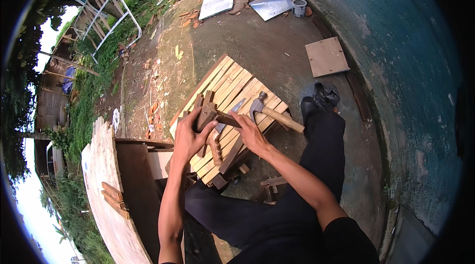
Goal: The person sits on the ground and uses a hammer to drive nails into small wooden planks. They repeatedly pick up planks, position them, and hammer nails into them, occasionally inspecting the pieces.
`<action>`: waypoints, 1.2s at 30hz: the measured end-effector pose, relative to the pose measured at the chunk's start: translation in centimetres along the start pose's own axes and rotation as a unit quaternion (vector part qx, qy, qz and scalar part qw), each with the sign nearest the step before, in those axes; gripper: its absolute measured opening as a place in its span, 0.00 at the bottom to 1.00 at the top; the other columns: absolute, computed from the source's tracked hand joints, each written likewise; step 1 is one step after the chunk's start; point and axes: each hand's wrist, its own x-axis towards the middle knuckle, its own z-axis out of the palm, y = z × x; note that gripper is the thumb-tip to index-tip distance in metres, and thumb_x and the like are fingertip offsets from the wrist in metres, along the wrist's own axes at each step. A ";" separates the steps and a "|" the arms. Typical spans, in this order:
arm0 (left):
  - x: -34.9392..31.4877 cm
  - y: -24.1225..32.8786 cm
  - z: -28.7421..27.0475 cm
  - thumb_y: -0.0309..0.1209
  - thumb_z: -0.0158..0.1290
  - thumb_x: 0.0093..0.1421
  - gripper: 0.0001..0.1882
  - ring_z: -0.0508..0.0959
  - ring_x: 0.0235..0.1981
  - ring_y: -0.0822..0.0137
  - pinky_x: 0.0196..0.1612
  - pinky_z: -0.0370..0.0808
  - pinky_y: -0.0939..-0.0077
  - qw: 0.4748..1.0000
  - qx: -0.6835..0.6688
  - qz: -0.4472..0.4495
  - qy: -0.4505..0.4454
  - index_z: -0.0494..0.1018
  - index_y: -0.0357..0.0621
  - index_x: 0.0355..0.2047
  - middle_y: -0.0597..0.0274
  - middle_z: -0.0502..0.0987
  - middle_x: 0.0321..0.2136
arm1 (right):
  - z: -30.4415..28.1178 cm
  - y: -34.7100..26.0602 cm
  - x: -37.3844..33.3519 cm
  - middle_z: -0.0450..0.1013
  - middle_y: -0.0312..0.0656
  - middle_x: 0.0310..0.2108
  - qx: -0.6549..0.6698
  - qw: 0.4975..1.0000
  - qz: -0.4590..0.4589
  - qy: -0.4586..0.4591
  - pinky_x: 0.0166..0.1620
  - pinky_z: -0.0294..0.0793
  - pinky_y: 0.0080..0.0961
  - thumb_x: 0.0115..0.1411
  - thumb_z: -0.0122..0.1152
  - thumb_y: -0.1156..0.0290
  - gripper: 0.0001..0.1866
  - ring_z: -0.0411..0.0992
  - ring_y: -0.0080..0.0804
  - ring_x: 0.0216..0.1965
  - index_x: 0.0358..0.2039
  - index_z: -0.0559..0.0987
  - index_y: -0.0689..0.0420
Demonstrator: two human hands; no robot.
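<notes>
Over a low slatted wooden table (237, 78), my left hand (189, 133) is closed around a brown wooden block (208, 114), its thumb pressed on the near side. A short dark wooden bar (226, 119) juts from the block to the right. My right hand (251, 134) pinches that bar's right end; whether bar and block are joined I cannot tell. Beneath them lies a handsaw (216, 149) with a brown wooden handle, its blade partly hidden by the wood. Just right of my right hand rests a claw hammer (279, 116), its handle overhanging the table's edge.
A pale plywood sheet (106, 185) stands at the left with small wood strips (115, 197) on it. Wood offcuts (273, 181) lie below the table. A square board (326, 57) and a can (299, 8) sit near the blue-green wall (396, 56).
</notes>
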 end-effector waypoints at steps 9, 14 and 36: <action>0.0 0.1 -0.4 0.42 0.66 0.54 0.30 0.83 0.37 0.48 0.41 0.77 0.63 0.999 0.045 -0.024 -0.011 0.74 0.30 0.48 0.41 0.81 0.35 | -9.0 4.0 0.9 0.68 0.52 0.51 -0.316 0.932 0.143 -0.107 0.53 0.66 0.51 0.59 0.63 0.64 0.25 0.66 0.53 0.54 0.55 0.72 0.59; 0.4 0.4 0.2 0.42 0.66 0.54 0.29 0.82 0.37 0.48 0.41 0.76 0.62 0.999 0.029 0.013 0.006 0.74 0.32 0.48 0.41 0.81 0.35 | -6.7 7.0 -1.1 0.67 0.51 0.47 -0.411 0.890 0.179 -0.079 0.50 0.66 0.60 0.57 0.57 0.76 0.19 0.67 0.54 0.51 0.50 0.72 0.60; -2.8 -3.0 -4.3 0.46 0.54 0.64 0.28 0.72 0.33 0.73 0.39 0.69 0.76 0.958 -0.265 -0.048 0.098 0.69 0.34 0.54 0.63 0.75 0.32 | 5.3 3.1 10.0 0.68 0.68 0.50 -0.041 0.995 0.093 -0.022 0.52 0.69 0.50 0.69 0.50 0.64 0.23 0.68 0.66 0.51 0.58 0.60 0.66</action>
